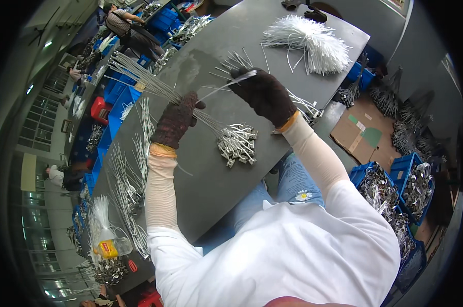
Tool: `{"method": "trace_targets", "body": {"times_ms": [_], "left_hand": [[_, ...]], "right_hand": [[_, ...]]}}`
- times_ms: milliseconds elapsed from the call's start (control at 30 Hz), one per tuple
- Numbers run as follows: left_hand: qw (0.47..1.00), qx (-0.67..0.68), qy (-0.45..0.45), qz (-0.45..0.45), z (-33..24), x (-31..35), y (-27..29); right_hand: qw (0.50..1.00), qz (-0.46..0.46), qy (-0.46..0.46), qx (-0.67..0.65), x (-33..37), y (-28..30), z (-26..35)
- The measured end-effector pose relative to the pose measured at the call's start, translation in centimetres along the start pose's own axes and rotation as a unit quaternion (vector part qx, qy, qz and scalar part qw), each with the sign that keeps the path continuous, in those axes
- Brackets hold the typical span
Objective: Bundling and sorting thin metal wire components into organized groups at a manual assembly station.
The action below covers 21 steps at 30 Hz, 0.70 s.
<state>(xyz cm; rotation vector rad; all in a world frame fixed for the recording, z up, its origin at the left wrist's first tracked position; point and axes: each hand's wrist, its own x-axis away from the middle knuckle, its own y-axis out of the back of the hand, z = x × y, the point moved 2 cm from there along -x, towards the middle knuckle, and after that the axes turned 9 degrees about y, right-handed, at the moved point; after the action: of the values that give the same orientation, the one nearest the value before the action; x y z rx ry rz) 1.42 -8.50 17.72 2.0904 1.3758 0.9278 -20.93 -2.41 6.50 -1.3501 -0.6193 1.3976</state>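
My left hand (pixel 175 120), in a dark knitted glove, is closed around a bundle of thin metal cable ties (pixel 144 77). Their tails fan out to the far left, and their buckle ends (pixel 237 144) lie clustered on the table to the right. A pale plastic zip tie (pixel 226 86) stretches from beside the left hand up to my right hand (pixel 265 94), gloved too, its fingers closed on that strip. Beneath and behind the right hand lies another bunch of metal ties (pixel 308 106). A thin translucent tail (pixel 184 170) shows below the left glove.
A big pile of white zip ties (pixel 313 43) lies at the table's (pixel 211 189) far right. More metal ties (pixel 126 179) and a plastic bottle (pixel 113 248) are at left. Blue crates (pixel 416 187) and cardboard (pixel 364 133) stand right. A person (pixel 129 30) works far left.
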Motion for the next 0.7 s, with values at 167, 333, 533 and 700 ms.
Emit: {"method": "trace_targets", "body": {"times_ms": [167, 333, 533, 700], "left_hand": [[0.993, -0.079, -0.063, 0.064, 1.5, -1.1, 1.6], [0.964, -0.160, -0.186, 0.098, -0.4, -0.1, 1.4], [0.875, -0.291, -0.357, -0.151, 1.1, -0.9, -0.2], [0.911, 0.061, -0.394, -0.107, 1.7, -0.5, -0.9]], "right_hand": [[0.972, 0.196, -0.084, -0.095, 6.0, -4.0, -1.7], [0.950, 0.079, -0.213, 0.213, 9.2, -8.0, -10.5], [0.873, 0.046, -0.199, 0.443, 2.7, -5.5, -4.9], [0.836, 0.131, -0.116, 0.521, -3.3, -5.9, -5.6]]}}
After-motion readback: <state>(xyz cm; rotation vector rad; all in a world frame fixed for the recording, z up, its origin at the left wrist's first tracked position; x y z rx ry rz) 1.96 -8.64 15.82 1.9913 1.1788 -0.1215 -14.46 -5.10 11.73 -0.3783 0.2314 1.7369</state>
